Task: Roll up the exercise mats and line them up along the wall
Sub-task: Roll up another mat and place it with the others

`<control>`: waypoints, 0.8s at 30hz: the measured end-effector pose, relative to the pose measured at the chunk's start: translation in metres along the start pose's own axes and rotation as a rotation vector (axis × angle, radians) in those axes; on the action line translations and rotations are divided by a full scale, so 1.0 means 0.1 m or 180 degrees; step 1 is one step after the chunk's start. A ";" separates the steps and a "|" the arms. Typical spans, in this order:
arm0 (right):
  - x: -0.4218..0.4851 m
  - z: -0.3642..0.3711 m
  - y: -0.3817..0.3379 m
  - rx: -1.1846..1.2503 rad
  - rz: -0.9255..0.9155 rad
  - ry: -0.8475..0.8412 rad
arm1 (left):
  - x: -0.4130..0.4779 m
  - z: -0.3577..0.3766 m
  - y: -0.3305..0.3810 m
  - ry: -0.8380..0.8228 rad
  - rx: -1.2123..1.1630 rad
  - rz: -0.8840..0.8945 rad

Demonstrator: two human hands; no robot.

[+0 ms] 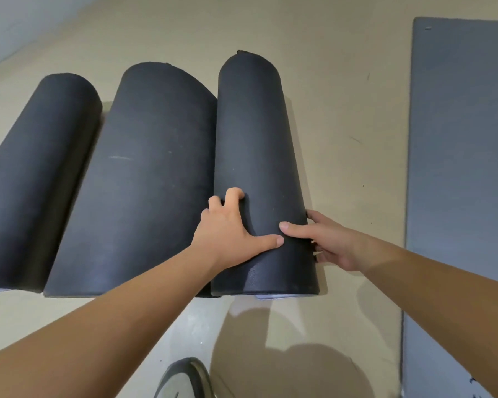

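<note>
Fingers (233, 196) of left hand (227, 228) are hooked into the seam between third roll (256, 133) and middle roll (144, 182), thumb laid across the top. Right hand (332, 245) clamps the opposite flank: thumb on top, fingers tucked low along the side, tips hidden. Both hands grasp the same roll near its lower end.

Location: centre frame on the floor (351, 110), touching the middle roll. Left roll (38, 168) sits at frame left with a slim gap.

Long axis runs bottom of frame to top, roughly parallel with the other 2, far end toward what looks like the wall (12, 30) at upper left.

Handling guess: foam, so light, soft and grippy, but it wants to spring open. A loose edge shows at the top end. Best hold is 2-handed across the girth, squeezing the wrap closed.

1 flat mat (460, 139) at frame right is not yet rolled.
</note>
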State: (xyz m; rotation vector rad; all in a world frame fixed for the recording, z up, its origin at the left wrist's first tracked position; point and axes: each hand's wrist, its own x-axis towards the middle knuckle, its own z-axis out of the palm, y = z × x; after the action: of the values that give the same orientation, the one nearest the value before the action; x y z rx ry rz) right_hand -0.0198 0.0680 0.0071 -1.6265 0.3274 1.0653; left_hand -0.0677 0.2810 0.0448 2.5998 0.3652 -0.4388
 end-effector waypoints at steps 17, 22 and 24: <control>0.02 -0.09 -0.09 -0.1062 -0.0517 0.0564 | 0.25 -0.11 -0.10 -0.1062 -0.0207 -0.0220; 0.23 0.06 0.12 -0.1466 -0.0544 0.0905 | 0.27 0.07 -0.13 -0.0989 0.0304 -0.0470; 0.25 0.10 0.13 -0.1364 -0.0713 0.0767 | 0.25 0.12 -0.14 -0.0807 0.0530 -0.0508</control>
State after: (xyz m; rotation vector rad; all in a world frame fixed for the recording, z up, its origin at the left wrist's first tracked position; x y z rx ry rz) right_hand -0.0196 0.0798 -0.0203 -2.1271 0.0694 0.8033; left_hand -0.0525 0.2914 0.0195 2.6398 0.4668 -0.8783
